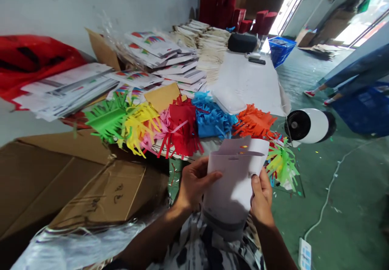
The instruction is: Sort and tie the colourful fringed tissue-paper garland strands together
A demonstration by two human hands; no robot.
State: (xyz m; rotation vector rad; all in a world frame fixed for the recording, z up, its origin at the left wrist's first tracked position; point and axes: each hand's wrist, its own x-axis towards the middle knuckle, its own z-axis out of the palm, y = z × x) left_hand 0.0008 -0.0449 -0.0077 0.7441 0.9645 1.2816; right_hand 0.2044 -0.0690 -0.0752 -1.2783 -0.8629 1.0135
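Observation:
A white paper envelope (229, 193) with a grey band at its lower end is held in front of my lap. My left hand (194, 181) grips its left edge, thumb on the near face. On the right edge, my right hand (261, 197) pinches it with the thumb near a small printed mark. The envelope's top gapes, with a flap standing up behind. Just beyond lie fringed paper bundles: green (107, 116), yellow (139, 126), red (184, 126), blue (212, 118) and orange (255, 120). What is inside the envelope is hidden.
Stacks of printed white packets (164, 59) fill the table's back left. An open cardboard box (91, 181) stands at my left. To the right are a white fan (313, 126), a power strip (304, 253) with its cord, and blue baskets (279, 51). A person's legs (355, 75) show farther off.

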